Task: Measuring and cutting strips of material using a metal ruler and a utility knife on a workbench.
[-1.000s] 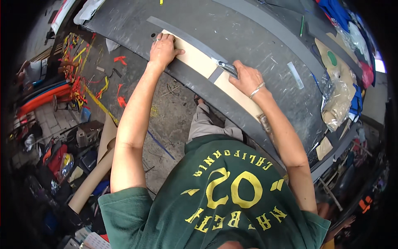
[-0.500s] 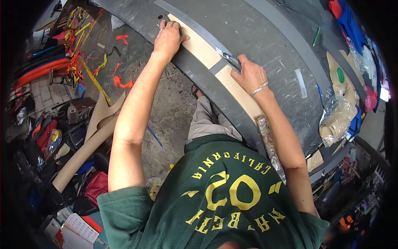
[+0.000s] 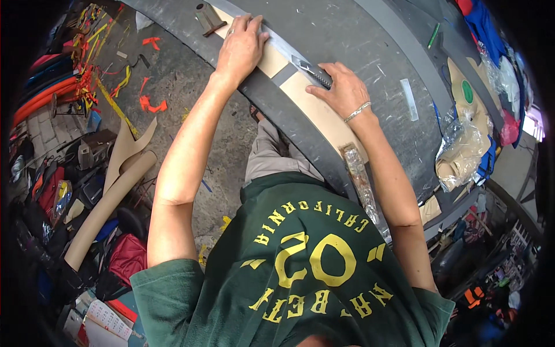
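My left hand (image 3: pixel 241 51) lies with its fingers stretched over a tan strip (image 3: pixel 318 113) and the grey metal straightedge (image 3: pixel 276 43) along the strip's far edge. In my right hand (image 3: pixel 344 92) is a dark snap-off utility knife (image 3: pixel 312 73), held between thumb and fingers. Its tip points up and left, close to the straightedge. A dark metal block (image 3: pixel 209 20) stands on the strip beyond my left hand. At the strip's near end rests a bar wrapped in clear plastic or tape (image 3: pixel 359 176), beside my right forearm.
The scratched grey table (image 3: pixel 381 63) curves across the upper view. On it lie a green pen (image 3: pixel 433 35), a pale strip (image 3: pixel 409 99) and tan pieces in clear plastic (image 3: pixel 457 153). Rolled tan sheet (image 3: pixel 110 211) and orange scraps (image 3: pixel 151 104) are on the left.
My left hand has come off the metal block and slid along the strip toward my right hand. The knife stays in my right hand. The whole view has shifted slightly.
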Tool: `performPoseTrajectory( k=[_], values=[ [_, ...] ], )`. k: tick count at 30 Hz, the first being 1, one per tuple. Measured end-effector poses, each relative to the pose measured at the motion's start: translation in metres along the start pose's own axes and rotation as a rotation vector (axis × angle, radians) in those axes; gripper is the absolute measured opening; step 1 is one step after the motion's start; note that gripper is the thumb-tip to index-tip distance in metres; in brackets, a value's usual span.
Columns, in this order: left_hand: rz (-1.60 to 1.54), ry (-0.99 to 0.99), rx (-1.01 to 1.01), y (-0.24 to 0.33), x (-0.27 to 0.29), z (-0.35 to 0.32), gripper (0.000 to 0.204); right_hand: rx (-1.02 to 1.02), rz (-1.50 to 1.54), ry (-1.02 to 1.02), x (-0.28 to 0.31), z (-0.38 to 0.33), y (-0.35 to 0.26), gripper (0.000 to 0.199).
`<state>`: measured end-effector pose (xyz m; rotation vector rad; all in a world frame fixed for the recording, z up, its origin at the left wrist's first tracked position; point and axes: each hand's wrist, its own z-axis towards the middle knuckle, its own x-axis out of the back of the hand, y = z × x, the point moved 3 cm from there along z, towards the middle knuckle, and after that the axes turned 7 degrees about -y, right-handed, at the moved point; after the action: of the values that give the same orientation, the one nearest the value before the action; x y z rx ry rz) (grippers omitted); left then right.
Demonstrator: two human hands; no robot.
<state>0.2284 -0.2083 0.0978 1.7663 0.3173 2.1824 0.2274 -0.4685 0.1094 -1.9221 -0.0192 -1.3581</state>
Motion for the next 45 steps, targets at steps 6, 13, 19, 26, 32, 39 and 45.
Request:
performPoseTrajectory(
  k=[6,13,19,26,32,39,45],
  values=[
    [0.221,0.108,0.045,-0.005,-0.005,-0.005,0.046,-0.153,-0.041,-0.066,0.007,-0.015,0.004,0.045],
    [0.061,-0.248,0.231,0.027,0.012,0.002,0.074,-0.216,-0.014,-0.062,0.020,-0.053,0.032,0.041],
    [0.055,-0.171,0.180,0.017,-0.003,-0.008,0.076,-0.220,0.043,-0.076,0.022,-0.066,0.039,0.040],
    [0.048,-0.190,0.221,0.012,-0.008,-0.011,0.078,-0.210,0.113,-0.063,0.022,-0.067,0.037,0.041],
    [0.067,-0.213,0.249,0.011,-0.009,-0.011,0.078,-0.187,0.118,-0.054,0.021,-0.068,0.039,0.041],
    [0.031,-0.175,0.219,0.011,-0.009,-0.011,0.078,-0.136,0.146,-0.037,0.022,-0.067,0.040,0.038],
    [0.034,-0.190,0.227,0.011,-0.006,-0.010,0.078,-0.095,0.157,-0.005,0.022,-0.065,0.036,0.036]
  ],
)
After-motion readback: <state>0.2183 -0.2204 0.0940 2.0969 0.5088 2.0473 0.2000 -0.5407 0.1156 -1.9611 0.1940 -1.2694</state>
